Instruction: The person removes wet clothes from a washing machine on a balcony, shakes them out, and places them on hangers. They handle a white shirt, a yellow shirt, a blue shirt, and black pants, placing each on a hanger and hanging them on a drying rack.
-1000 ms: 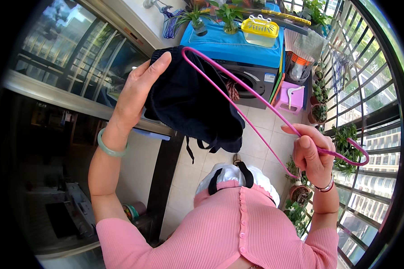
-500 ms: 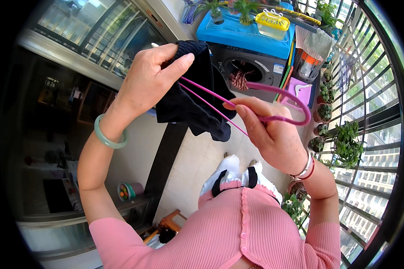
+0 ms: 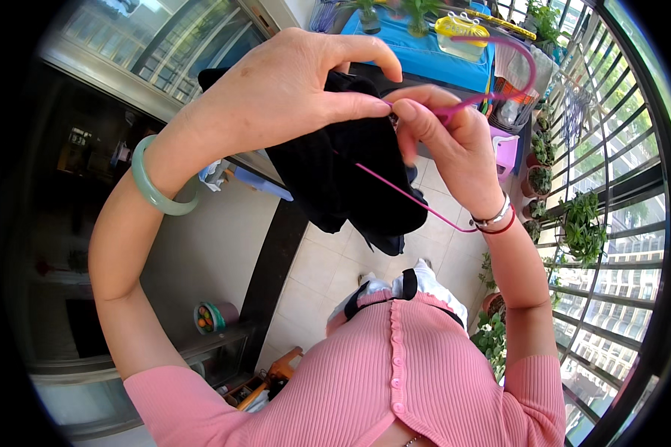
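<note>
My right hand (image 3: 455, 145) is closed on a pink clothes hanger (image 3: 531, 71), gripping it just below the hook. The hook curves up and to the right. A black garment (image 3: 350, 171) hangs on the hanger beneath my hands, and one thin arm of the hanger comes out of the cloth to the lower right. My left hand (image 3: 291, 82) reaches over the garment, thumb and index finger apart. Its thumb tip is at the hanger's neck, close to my right fingertips; the other fingers are mostly hidden. A pale green bangle (image 3: 150, 190) circles my left wrist.
A machine under a blue cover (image 3: 384, 45) stands ahead, with plants and a yellow basket (image 3: 462, 28) on top. Barred windows and potted plants (image 3: 581, 231) line the right. On the left are a sliding door frame (image 3: 119, 78) and a bucket (image 3: 220, 316) holding fruit.
My left hand has moved right, from the garment's edge to the hanger's neck, and its fingers have spread. The garment has slid farther along the hanger, and both hands have drawn close together.
</note>
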### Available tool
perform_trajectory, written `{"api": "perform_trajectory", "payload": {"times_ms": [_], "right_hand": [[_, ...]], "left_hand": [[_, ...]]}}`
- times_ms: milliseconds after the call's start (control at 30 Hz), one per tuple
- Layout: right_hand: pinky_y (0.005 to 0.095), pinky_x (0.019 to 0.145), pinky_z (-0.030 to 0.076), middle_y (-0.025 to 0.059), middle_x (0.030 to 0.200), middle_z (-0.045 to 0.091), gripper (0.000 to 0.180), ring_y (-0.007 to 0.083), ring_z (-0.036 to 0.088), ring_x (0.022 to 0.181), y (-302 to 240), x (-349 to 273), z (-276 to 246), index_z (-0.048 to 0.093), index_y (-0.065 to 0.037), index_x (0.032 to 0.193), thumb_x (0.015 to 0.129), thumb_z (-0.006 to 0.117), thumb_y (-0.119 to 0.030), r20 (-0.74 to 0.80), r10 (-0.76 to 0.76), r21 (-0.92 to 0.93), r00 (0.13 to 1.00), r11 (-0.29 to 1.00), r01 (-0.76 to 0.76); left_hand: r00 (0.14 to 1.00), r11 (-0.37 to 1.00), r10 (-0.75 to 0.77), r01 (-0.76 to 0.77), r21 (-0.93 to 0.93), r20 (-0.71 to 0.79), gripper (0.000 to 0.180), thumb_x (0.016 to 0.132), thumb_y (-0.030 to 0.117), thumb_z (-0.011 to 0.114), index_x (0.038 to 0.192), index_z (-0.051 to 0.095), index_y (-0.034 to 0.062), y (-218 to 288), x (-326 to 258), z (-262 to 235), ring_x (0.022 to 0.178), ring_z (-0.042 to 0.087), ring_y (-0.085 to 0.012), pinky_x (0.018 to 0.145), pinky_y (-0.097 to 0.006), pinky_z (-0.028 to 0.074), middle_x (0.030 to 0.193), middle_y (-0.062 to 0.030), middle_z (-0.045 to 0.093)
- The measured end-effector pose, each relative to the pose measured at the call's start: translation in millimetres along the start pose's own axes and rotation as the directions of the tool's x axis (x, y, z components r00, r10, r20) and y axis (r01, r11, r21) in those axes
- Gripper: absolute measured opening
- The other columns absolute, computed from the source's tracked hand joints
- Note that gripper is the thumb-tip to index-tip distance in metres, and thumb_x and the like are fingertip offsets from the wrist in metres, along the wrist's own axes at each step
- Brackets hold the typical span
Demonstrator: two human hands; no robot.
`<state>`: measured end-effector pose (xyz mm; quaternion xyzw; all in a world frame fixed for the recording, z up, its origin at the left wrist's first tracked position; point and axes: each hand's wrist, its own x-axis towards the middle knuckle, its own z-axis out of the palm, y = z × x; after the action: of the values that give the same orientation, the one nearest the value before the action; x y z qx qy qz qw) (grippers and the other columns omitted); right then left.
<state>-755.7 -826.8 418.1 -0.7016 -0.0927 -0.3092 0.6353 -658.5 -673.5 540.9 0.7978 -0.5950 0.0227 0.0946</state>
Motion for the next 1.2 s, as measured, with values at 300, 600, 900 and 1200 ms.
{"api": "perform_trajectory", "payload": {"times_ms": [300, 600, 900, 1200], "right_hand": [[0.0343, 0.077, 0.051, 0.0127, 0.102, 0.063, 0.032, 0.0282, 0.062, 0.089, 19.8, -86.6, 83.6, 0.062, 0.0, 0.101, 0.075, 0.077, -0.011, 0.077, -0.113, -0.322, 0.991, 0.938, 0.132], [0.0355, 0.069, 0.047, 0.0083, 0.084, 0.064, 0.023, 0.0281, 0.058, 0.077, 65.5, -76.0, 87.3, 0.064, -0.003, 0.087, 0.071, 0.079, -0.01, 0.091, 0.017, -0.337, 0.996, 0.942, 0.015], [0.0346, 0.084, 0.047, 0.0039, 0.102, 0.066, 0.028, 0.0191, 0.063, 0.095, -38.3, -76.6, 118.1, 0.066, -0.009, 0.091, 0.076, 0.075, -0.032, 0.578, -0.304, -0.127, 0.757, 0.883, 0.451], [0.0389, 0.099, 0.042, 0.0142, 0.106, 0.065, 0.033, 0.0289, 0.059, 0.106, 95.5, -45.2, 182.9, 0.062, -0.001, 0.109, 0.082, 0.071, -0.018, 0.369, 0.009, -0.411, 0.929, 0.899, 0.154]], "left_hand": [[0.972, 0.999, 0.018, -0.028, -0.04, -0.236, 0.027, 0.094, 0.023, 0.061, 0.118, 0.068, 0.0118, -62.6, -33.8, -15.6, 0.103, 0.064, -0.0137, 0.089, -0.025, 0.048, 0.11, -0.0032, 0.069], [0.937, 0.969, -0.167, 0.098, -0.228, -0.307, 0.023, 0.091, 0.01, 0.062, 0.11, 0.066, -0.002, -78.7, -74.2, -38.2, 0.086, 0.062, -0.0086, 0.077, -0.023, 0.048, 0.098, -0.0068, 0.071], [0.872, 0.981, -0.193, 0.172, -0.087, -0.45, 0.024, 0.092, 0.012, 0.06, 0.109, 0.065, -0.0028, -119.5, -116.9, -37.8, 0.086, 0.062, -0.0107, 0.077, -0.025, 0.048, 0.099, -0.0102, 0.071], [0.815, 0.955, -0.25, 0.297, 0.006, -0.523, 0.022, 0.092, 0.013, 0.061, 0.107, 0.067, -0.0021, -75.6, -134.2, -53.6, 0.079, 0.059, -0.0079, 0.071, -0.025, 0.047, 0.092, -0.0079, 0.071]]}}
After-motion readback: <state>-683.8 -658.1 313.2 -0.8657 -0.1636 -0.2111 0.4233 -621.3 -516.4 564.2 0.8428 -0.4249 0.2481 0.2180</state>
